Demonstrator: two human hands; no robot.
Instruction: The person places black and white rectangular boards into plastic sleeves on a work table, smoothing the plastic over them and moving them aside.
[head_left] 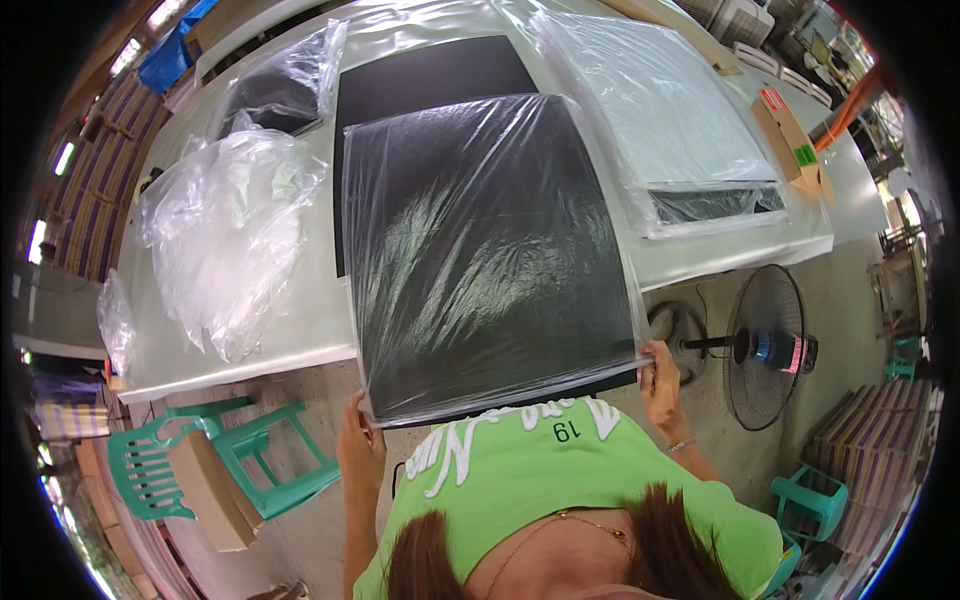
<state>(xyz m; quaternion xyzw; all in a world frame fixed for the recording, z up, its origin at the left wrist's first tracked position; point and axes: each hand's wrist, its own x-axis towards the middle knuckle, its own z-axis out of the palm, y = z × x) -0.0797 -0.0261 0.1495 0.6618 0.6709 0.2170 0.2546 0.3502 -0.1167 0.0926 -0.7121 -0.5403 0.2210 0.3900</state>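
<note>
A large black sheet inside a clear plastic bag [490, 250] lies partly on the table, its near edge reaching past the table's front to my body. My left hand [361, 440] grips the bag at its near left corner, fingers closed at the edge. At the near right corner my right hand [660, 385] holds the bag's edge, thumb and fingers pinched. A narrow strip of bare black sheet shows below the plastic between my hands. Beneath and beyond the bagged sheet lies another black sheet [440, 65] without plastic over it.
Crumpled clear plastic bags [235, 225] lie on the left of the white table [700, 265]. A stack of bagged sheets [670, 110] and a cardboard box [790, 140] sit at right. A standing fan [765, 345] is below; a green chair [150, 465] stands at left.
</note>
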